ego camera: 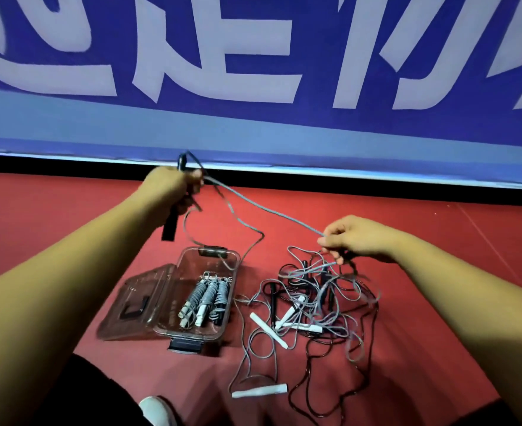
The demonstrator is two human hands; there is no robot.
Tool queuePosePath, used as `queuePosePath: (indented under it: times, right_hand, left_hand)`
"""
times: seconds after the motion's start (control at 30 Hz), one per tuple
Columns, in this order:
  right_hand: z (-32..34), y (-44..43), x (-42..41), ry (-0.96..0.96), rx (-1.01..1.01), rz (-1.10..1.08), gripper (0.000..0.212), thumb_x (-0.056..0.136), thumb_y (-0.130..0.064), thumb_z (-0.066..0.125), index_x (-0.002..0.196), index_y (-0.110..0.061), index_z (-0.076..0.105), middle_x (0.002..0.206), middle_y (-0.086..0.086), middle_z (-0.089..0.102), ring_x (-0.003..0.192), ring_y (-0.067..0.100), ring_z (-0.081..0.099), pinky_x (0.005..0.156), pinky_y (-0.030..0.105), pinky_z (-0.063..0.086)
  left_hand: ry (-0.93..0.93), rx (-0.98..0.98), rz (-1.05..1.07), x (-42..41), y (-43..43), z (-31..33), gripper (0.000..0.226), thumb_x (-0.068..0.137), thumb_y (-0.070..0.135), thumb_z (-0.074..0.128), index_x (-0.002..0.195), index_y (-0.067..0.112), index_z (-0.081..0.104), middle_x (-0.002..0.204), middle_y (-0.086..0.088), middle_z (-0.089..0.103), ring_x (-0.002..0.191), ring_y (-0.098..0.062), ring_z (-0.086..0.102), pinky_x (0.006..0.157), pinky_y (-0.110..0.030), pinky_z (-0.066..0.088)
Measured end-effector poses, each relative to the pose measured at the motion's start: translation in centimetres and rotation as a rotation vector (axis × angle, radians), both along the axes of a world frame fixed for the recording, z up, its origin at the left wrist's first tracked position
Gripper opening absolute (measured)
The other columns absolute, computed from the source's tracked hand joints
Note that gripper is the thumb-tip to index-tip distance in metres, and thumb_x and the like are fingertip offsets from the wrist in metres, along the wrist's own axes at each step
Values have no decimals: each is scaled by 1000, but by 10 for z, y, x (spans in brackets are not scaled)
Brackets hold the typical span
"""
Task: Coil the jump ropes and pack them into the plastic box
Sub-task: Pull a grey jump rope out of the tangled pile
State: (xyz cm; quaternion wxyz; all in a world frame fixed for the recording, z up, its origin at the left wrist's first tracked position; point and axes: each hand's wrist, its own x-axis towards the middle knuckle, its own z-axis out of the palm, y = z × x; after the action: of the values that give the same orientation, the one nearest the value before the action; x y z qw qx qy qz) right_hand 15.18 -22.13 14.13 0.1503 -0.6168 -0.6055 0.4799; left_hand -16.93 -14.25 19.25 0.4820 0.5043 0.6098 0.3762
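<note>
Jump ropes: one grey rope [268, 210] in hand, three coiled bundles [206, 298] packed, the rest loose.

Lid [130, 302]: hinged open to the left, leaving the box mouth free.

Left hand [169, 186]: raised, fingers curled round a black handle [169, 229] and the rope's gathered end, apparently as the anchor for winding. The number of turns held is too blurred to tell.

Plastic box [189, 333]: on the red floor [53, 204], bundles lying side by side inside.

Tangled pile [315, 305]: just right of the box, grey and dark cords with white and black handles. The count cannot be made out.

Right hand [358, 238]: thumb and forefinger pinch the grey rope, drawn out from the left hand, likely to feed the next turn. The lower fingers are partly hidden among the cords.
</note>
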Motion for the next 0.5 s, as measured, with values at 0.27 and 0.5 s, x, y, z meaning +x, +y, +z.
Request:
queuePosePath:
  times: [0.27,0.5]
  right_hand:
    - [37,-4,-45,-99,377,61,20,94,-19,61,82,-8,73,54,0,53,40,4,43,45,13,36]
    - [51,-5,-75,99,413,24,26,96,-17,58,81,0,69,54,1,52,44,8,45,46,18,39]
  left_hand:
    - [356,85,-360,21,-20,0,17,97,14,58,108,4,66,104,-8,75,50,-19,63,40,-20,33]
    - [240,-12,-729,60,-54,15,27,100,30,55,95,7,67,64,-4,63,41,-12,36,40,-20,25]
